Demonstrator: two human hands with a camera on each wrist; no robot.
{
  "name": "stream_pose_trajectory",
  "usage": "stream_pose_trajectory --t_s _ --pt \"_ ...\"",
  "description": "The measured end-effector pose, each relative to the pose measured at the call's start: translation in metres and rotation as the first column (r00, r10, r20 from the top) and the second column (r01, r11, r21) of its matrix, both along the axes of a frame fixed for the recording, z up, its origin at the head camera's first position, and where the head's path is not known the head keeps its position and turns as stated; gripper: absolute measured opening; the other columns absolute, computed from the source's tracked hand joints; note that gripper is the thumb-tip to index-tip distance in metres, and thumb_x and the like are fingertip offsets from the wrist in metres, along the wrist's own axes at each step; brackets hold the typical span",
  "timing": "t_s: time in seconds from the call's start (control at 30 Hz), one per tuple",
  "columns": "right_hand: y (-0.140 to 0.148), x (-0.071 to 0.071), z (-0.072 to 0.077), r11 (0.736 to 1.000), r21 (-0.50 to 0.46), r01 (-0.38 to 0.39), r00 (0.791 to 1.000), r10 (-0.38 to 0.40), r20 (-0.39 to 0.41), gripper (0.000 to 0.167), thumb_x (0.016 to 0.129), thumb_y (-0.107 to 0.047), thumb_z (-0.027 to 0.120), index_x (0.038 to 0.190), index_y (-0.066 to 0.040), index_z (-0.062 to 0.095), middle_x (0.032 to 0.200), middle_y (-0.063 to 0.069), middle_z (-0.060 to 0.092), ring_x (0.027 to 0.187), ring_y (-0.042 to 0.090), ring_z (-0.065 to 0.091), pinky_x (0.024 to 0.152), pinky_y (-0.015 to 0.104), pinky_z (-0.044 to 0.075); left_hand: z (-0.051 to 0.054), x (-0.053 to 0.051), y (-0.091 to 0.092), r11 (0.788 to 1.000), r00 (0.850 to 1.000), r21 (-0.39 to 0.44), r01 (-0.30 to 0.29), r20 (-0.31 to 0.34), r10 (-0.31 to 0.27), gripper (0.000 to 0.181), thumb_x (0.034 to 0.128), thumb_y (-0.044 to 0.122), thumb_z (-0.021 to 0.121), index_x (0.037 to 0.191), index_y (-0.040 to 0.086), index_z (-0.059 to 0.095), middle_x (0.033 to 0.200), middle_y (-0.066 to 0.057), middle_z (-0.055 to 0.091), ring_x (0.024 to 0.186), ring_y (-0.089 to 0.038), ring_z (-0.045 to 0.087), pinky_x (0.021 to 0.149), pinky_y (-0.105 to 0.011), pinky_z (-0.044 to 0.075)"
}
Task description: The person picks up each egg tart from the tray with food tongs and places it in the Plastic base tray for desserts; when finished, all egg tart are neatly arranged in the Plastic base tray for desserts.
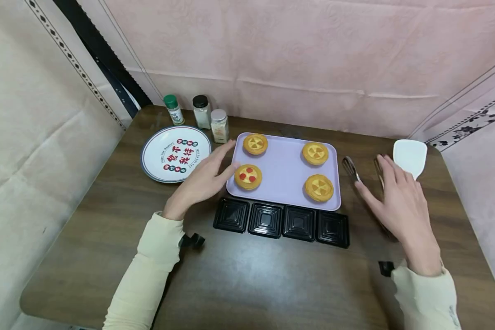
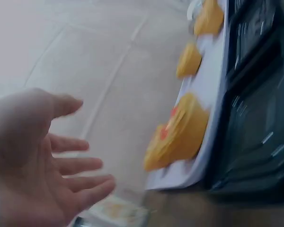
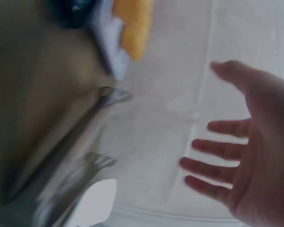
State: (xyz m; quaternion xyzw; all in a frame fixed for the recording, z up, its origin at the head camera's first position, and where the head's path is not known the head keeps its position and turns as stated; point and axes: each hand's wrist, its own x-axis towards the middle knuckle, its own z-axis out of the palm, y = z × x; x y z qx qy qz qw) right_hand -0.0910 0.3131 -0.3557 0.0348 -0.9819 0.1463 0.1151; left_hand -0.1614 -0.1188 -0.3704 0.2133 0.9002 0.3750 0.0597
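The tart topped with red dots [image 1: 248, 177] sits just beyond the fingertips of my left grip [image 1: 204, 178], at the near left corner of a pale purple tray [image 1: 284, 165]. That grip holds nothing, its fingers extended and the thumb held apart, and the left wrist view shows a gap between it and the tart. Ahead of it on the tray is a plain tart [image 1: 255, 144]; across toward my right grip [image 1: 402, 204] are two more, a far tart [image 1: 315, 153] and a near tart [image 1: 319, 188]. My right grip is also without a hold, fingers stretched out above the bench [image 1: 272, 284]. Just ahead and left of it lies a whisk [image 1: 349, 167], a thin metal tool [image 1: 378, 172] runs partly hidden beneath it, and a white spatula [image 1: 410, 157] lies beyond its fingertips. Between my two grips, along the near edge of the tray, stand four black square dishes [image 1: 266, 220] in a row. Left of my left grip lies a round white plate [image 1: 156, 160] with red lettering; farther ahead are a green-capped jar [image 1: 173, 110], a black-capped jar [image 1: 201, 112] and a silver-capped jar [image 1: 220, 126]. A pale pink cloth [image 1: 272, 59] hangs behind everything.
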Motion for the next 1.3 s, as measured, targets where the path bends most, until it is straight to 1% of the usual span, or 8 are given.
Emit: stream_pose_trajectory --t_s 0.1,0.2,0.37,0.47,0.57,0.73,1.0,1.3 --pt "0.012 0.017 -0.011 0.997 -0.029 0.066 0.996 -0.065 0.055 0.078 0.094 -0.048 0.059 0.153 -0.006 0.030 0.144 0.028 0.040 0.121 0.055 0.038 0.088 0.067 0.031 -0.012 0.004 -0.006 0.988 0.988 0.156 0.010 0.154 -0.034 0.059 0.1034 0.043 0.043 0.156 0.023 0.026 0.158 -0.002 0.029 0.140 -0.024 0.034 0.110 -0.044 0.032" --pt "0.024 0.033 -0.024 0.991 -0.044 0.126 0.983 -0.119 0.137 0.081 0.094 -0.048 0.059 0.151 0.001 0.029 0.137 0.035 0.041 0.114 0.060 0.039 0.081 0.070 0.033 -0.026 0.005 -0.011 0.984 0.981 0.176 -0.004 0.191 -0.031 0.055 0.1052 0.035 0.043 0.155 0.019 0.028 0.157 -0.004 0.031 0.140 -0.024 0.032 0.111 -0.044 0.029" --pt "0.039 0.046 -0.040 0.979 -0.030 0.203 0.944 -0.187 0.273 0.095 0.093 -0.054 0.059 0.146 0.016 0.022 0.127 0.046 0.036 0.111 0.064 0.035 0.079 0.071 0.034 -0.050 0.004 -0.017 0.995 0.991 0.102 -0.022 0.135 0.008 0.055 0.1049 0.026 0.046 0.156 0.015 0.028 0.160 -0.003 0.025 0.146 -0.017 0.019 0.115 -0.043 0.019" --pt "0.044 0.049 -0.045 0.972 -0.030 0.232 0.919 -0.209 0.335 0.101 0.092 -0.058 0.058 0.144 0.019 0.020 0.126 0.047 0.034 0.114 0.063 0.034 0.079 0.072 0.035 -0.064 0.002 -0.020 0.999 0.997 0.036 -0.004 0.074 0.001 0.056 0.1041 0.026 0.048 0.155 0.014 0.029 0.160 -0.004 0.024 0.147 -0.020 0.017 0.115 -0.045 0.019" --pt "0.046 0.050 -0.048 0.973 -0.034 0.228 0.916 -0.203 0.347 0.095 0.091 -0.059 0.058 0.139 0.018 0.031 0.119 0.043 0.038 0.109 0.059 0.039 0.075 0.069 0.038 -0.073 0.001 -0.022 1.000 1.000 -0.012 0.008 0.012 -0.008 0.057 0.1030 0.027 0.051 0.155 0.014 0.031 0.159 -0.005 0.026 0.147 -0.022 0.017 0.114 -0.048 0.020" --pt "0.048 0.050 -0.052 0.981 -0.022 0.193 0.925 -0.175 0.336 0.087 0.091 -0.059 0.059 0.129 0.017 0.042 0.105 0.034 0.045 0.097 0.049 0.043 0.067 0.061 0.040 -0.078 0.003 -0.022 1.000 1.000 0.000 0.019 -0.024 -0.019 0.056 0.1020 0.025 0.053 0.154 0.014 0.034 0.158 -0.005 0.030 0.147 -0.023 0.018 0.113 -0.051 0.022" --pt "0.053 0.050 -0.055 0.982 -0.035 0.185 0.927 -0.163 0.338 0.077 0.094 -0.052 0.059 0.129 0.016 0.046 0.113 0.035 0.046 0.100 0.050 0.045 0.067 0.062 0.041 -0.082 0.004 -0.022 1.000 0.997 0.012 0.023 -0.073 -0.022 0.055 0.1014 0.025 0.054 0.153 0.015 0.037 0.156 -0.004 0.034 0.146 -0.023 0.021 0.113 -0.051 0.021" --pt "0.057 0.048 -0.057 0.982 -0.053 0.180 0.929 -0.152 0.336 0.071 0.096 -0.047 0.058 0.126 0.017 0.047 0.112 0.035 0.049 0.102 0.051 0.045 0.070 0.064 0.040 -0.086 0.003 -0.022 1.000 0.997 0.003 0.019 -0.071 -0.019 0.055 0.1017 0.026 0.054 0.153 0.016 0.037 0.156 -0.002 0.033 0.146 -0.022 0.020 0.113 -0.053 0.019"
